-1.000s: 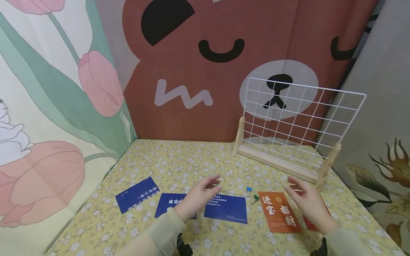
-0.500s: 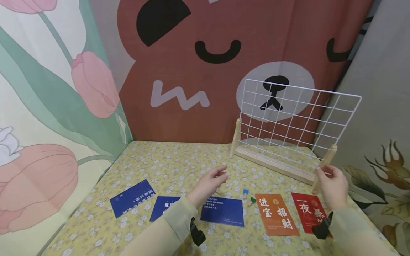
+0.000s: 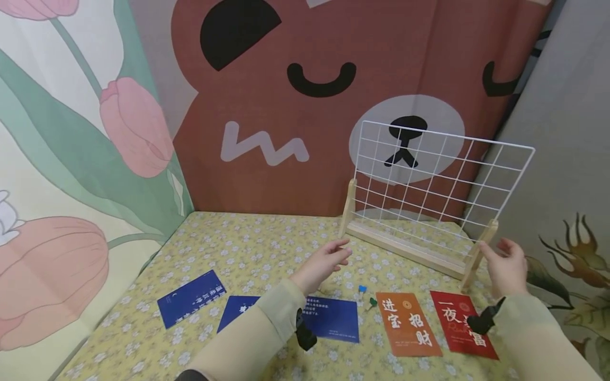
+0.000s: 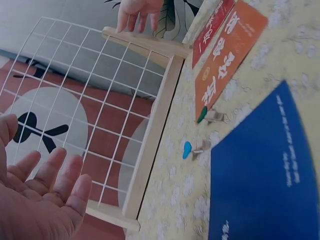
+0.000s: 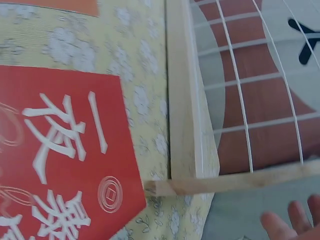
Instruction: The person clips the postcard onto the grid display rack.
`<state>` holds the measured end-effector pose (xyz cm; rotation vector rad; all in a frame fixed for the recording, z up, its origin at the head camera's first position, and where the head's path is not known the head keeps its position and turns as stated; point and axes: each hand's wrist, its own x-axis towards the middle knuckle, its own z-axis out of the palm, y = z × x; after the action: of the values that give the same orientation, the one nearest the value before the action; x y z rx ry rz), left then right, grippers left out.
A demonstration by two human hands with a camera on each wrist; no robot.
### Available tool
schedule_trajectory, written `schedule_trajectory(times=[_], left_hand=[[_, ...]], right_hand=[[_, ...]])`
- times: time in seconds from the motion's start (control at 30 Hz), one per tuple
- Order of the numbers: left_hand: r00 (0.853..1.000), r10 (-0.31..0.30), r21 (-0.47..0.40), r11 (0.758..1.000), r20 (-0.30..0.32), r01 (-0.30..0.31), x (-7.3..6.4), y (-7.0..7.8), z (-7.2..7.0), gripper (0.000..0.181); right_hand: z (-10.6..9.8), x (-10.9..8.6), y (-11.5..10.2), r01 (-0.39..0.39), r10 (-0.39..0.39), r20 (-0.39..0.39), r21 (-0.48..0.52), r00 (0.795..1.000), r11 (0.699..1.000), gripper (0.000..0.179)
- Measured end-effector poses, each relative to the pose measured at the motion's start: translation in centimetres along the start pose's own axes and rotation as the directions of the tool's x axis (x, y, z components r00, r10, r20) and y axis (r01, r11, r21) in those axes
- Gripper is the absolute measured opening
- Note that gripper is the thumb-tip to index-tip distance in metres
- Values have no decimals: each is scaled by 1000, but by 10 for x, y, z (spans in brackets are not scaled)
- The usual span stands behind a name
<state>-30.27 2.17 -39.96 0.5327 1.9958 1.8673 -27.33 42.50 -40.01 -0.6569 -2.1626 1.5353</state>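
Beyond relaxed, empty left hand (image 3: 325,260) and just beside loose-fingered, empty right hand (image 3: 508,269): white grid (image 3: 432,177) in wooden stand (image 3: 405,250).

Soft, even, moderate light covers the floral tabletop (image 3: 257,243); the grey curtain (image 3: 567,132) at right looks dimmer. A thin shadow edges the wooden base (image 5: 181,90). Wide-angle stretch shows toward the head view's corners. The left wrist view is hazy, small print on the blue card (image 4: 265,165) smeared.
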Motion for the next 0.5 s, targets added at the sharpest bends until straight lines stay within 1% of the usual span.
schedule_trajectory(times=[0.07,0.1,0.2,0.27,0.37,0.43,0.5], left_hand=[[1000,-5,0,1000,8,5,5,1,2,51],[1000,-9,11,1000,10,9,6,1,4,51],[999,-16,25,1000,31,15,10,0,8,51],[999,-13,29,1000,44,11,11,1,10,50],[998,-3,21,1000,62,2,13,2,13,49],[998,0,22,1000,66,-1,15,3,16,47],[998,-3,26,1000,70,1,17,4,18,46]], right_hand=[[0,6,1,2,-7,85,65,996,998,86],[0,8,1,2,-14,133,94,991,996,86],[1,16,1,17,-55,262,144,964,989,87],[2,20,2,28,-73,318,145,945,989,86],[1,26,2,41,-83,348,125,934,991,83],[-1,29,2,36,-74,342,118,937,992,83],[-2,30,3,22,-62,323,125,945,992,84]])
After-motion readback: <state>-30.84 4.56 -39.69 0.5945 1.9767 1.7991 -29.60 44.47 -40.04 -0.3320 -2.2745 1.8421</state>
